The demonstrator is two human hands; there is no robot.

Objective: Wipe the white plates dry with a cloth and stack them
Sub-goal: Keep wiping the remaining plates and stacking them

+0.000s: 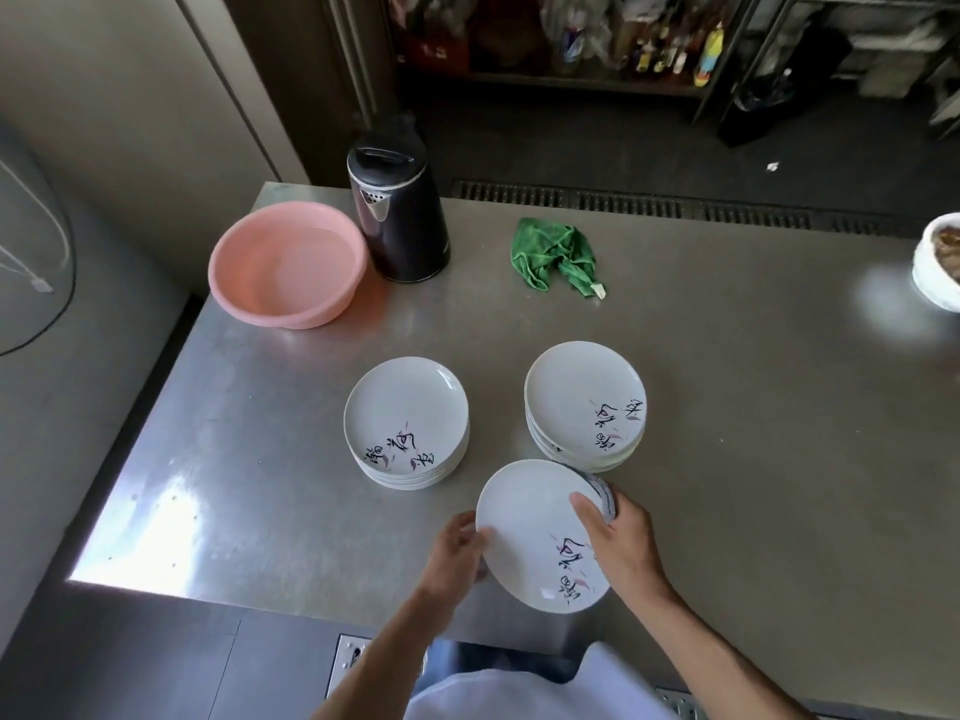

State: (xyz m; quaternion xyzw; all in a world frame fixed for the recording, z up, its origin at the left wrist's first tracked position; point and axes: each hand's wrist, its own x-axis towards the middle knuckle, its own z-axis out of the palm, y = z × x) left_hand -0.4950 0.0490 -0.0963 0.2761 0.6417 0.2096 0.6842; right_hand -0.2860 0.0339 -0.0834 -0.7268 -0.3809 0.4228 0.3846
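Observation:
I hold a small stack of white plates [530, 532] with black brush lettering above the steel table's near edge. My left hand [454, 553] grips its left rim. My right hand [618, 537] grips the right rim, thumb lying on the top plate. Two more stacks of the same plates stand on the table: the left stack [405, 418] and the right stack [584, 402]. A crumpled green cloth [556, 254] lies farther back, apart from both hands.
A pink plastic basin [285, 262] and a black electric kettle [397, 220] stand at the back left of the steel table [753, 407]. A white bowl [937, 262] with food sits at the right edge. Shelves with bottles stand beyond the floor drain.

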